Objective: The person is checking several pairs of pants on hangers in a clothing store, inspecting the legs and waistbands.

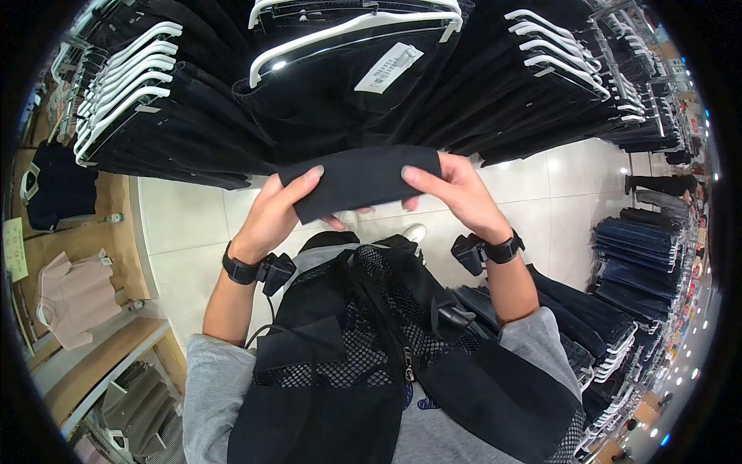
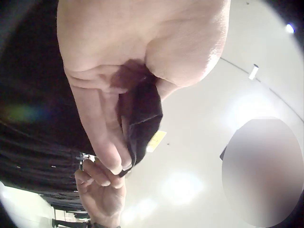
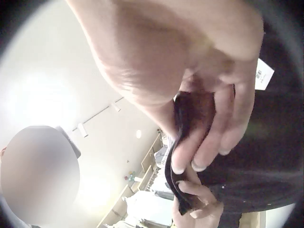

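A flat, folded piece of black cloth stretches between both hands in front of the body. My left hand grips its left end, thumb on top and fingers underneath. At the opposite end my right hand holds it the same way. From the left wrist, the dark cloth runs between palm and fingertips. The right wrist view shows the edge of the cloth curving beneath the thumb side, fingers bent behind it. Just beyond hang black trousers with a white tag.
White hangers with dark garments line the left rack; more hangers stand at right. Folded jeans hang lower right. A pink top lies on wooden shelving at left. Pale floor tiles show below the racks.
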`<state>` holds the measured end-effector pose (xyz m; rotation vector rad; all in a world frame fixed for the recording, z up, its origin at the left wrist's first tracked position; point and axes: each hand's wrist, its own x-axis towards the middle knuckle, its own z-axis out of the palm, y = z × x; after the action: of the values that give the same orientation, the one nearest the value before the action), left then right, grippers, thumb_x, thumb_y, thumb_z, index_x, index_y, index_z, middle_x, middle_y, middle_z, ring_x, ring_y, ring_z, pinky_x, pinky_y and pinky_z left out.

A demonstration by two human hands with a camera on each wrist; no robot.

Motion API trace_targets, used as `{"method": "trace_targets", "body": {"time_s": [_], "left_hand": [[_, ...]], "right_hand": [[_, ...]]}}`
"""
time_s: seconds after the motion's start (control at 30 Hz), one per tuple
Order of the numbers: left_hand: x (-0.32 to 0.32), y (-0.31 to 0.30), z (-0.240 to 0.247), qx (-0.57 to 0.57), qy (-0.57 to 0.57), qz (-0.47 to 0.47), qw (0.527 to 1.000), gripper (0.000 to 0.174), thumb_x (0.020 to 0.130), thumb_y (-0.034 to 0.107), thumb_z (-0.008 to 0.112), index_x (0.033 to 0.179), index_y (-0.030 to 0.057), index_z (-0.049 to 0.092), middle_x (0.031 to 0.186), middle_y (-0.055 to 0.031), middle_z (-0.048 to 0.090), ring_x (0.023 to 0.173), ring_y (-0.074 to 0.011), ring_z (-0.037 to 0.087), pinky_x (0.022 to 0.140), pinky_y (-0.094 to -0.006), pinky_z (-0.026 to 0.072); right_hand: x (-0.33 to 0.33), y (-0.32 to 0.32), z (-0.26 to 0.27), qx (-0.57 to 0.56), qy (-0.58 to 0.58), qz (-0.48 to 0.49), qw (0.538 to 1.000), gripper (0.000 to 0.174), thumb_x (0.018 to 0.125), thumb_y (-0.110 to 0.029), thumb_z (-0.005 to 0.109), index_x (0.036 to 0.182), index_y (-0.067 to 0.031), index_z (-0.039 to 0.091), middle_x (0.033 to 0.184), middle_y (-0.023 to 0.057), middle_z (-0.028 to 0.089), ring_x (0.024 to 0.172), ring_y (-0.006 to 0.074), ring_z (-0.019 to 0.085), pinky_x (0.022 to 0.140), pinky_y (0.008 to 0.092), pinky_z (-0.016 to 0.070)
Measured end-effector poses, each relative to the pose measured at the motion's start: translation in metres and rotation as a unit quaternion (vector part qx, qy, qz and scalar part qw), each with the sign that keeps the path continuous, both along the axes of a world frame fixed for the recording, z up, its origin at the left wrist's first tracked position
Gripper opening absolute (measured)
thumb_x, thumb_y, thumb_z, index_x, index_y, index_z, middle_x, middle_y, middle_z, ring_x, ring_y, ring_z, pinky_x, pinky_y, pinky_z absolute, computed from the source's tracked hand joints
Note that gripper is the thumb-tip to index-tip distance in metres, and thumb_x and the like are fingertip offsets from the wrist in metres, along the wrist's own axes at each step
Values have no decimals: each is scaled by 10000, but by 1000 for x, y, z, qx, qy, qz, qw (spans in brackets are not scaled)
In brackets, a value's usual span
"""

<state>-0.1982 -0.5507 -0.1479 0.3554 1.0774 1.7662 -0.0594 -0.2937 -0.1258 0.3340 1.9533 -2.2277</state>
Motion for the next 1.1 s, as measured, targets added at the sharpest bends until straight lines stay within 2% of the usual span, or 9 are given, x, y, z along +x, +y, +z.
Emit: {"method": "trace_targets", "body": {"time_s": [0.13, 0.57, 0.67, 0.73, 0.83, 0.93, 0.97, 1.03, 1.1], "left_hand": [[0, 10, 1, -59, 98, -12, 993, 486, 1079, 301, 430, 1286, -110, 587, 1103, -237, 718, 953, -316, 739, 755, -393, 612], [-2, 14, -4, -49, 107, -62, 991, 528, 1086, 368, 417, 1271, -93, 597, 1102, -239, 720, 970, -340, 736, 779, -381, 594], [-7, 9, -8, -75, 134, -52, 987, 531, 1093, 380, 405, 1139, -64, 693, 1009, -209, 741, 923, -275, 737, 737, -345, 580], [-27, -11, -22, -180, 370, -90, 907, 606, 1097, 402, 403, 819, -16, 741, 736, -129, 718, 674, -174, 693, 589, -282, 516], [-42, -23, -2, -239, 276, 3, 931, 707, 1063, 443, 518, 474, 52, 534, 412, -8, 473, 391, -83, 466, 456, -244, 367], [-35, -10, 14, -158, 326, 83, 928, 318, 1025, 306, 613, 1030, 5, 716, 802, -59, 699, 757, -93, 656, 638, -220, 479], [-32, -5, 11, -100, 363, 25, 926, 436, 979, 229, 677, 1356, 35, 578, 1115, -75, 685, 1046, -130, 637, 812, -270, 521], [-1, 15, 14, -93, 387, -2, 918, 671, 895, 283, 786, 1432, 28, 476, 1249, -103, 631, 1208, -191, 577, 939, -328, 502], [4, 25, 11, -90, 498, -5, 863, 687, 870, 317, 810, 1383, -6, 487, 1125, -123, 634, 1067, -216, 620, 868, -314, 503]], "right_hand": [[-4, 6, -13, 9, -28, 2, 1000, 247, 996, -212, 678, 1092, 15, 685, 894, 36, 704, 730, 104, 661, 771, 258, 523], [-15, -14, -18, -5, 68, -51, 996, 254, 995, -238, 683, 1065, 4, 713, 937, 51, 721, 836, 115, 667, 779, 284, 535], [-23, -17, -17, 18, 77, -93, 993, 287, 995, -275, 684, 999, 8, 732, 872, 38, 711, 780, 103, 648, 741, 272, 521], [-26, -17, -15, 29, 71, -100, 992, 317, 988, -310, 693, 963, 2, 740, 806, 13, 686, 710, 84, 610, 683, 253, 495], [-33, -22, -7, 67, 67, -101, 990, 374, 989, -356, 687, 859, -8, 721, 711, -23, 628, 636, 56, 557, 598, 238, 450], [-42, -26, -12, 129, 57, -38, 989, 451, 998, -396, 665, 755, -16, 659, 643, -50, 567, 605, 32, 529, 549, 232, 422], [-45, -35, -10, 141, 76, -46, 986, 570, 1007, -448, 634, 656, -3, 573, 561, -27, 459, 556, 35, 436, 489, 260, 351], [-54, -45, -13, 157, 63, -11, 985, 610, 1010, -462, 623, 632, 10, 543, 547, -11, 411, 546, 49, 387, 476, 284, 320], [-60, -55, -22, 159, 85, 2, 984, 714, 1035, -511, 546, 588, 41, 471, 527, 20, 292, 530, 91, 266, 456, 343, 239]]}}
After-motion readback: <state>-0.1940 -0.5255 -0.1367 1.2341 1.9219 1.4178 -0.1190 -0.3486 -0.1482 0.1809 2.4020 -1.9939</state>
